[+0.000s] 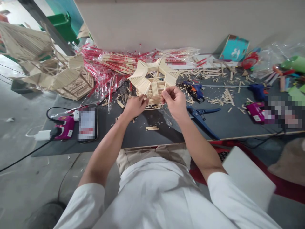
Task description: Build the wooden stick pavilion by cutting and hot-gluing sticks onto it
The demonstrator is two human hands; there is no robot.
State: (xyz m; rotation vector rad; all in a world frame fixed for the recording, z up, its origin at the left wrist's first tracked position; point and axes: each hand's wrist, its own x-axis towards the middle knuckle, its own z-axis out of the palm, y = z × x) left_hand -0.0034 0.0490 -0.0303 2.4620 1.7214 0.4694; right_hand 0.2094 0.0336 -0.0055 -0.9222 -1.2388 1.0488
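A star-shaped model of pale wooden sticks (153, 79) stands on the dark table (133, 133), in front of me. My left hand (135, 105) is closed on the model's near left edge, its fingers pinching the sticks there. My right hand (173, 101) pinches a thin wooden stick (164, 93) at the model's near right edge, with the fingers curled. A small bundle of cut sticks (152, 128) lies on the table between my forearms.
A larger stick structure (47, 68) fills the left. Red-and-clear chopstick wrappers (111, 65) pile against the wall. Blue cutters (202, 118), a blue glue gun (258, 90), a purple glue gun (64, 127), a phone (87, 124) and a teal box (234, 47) lie around.
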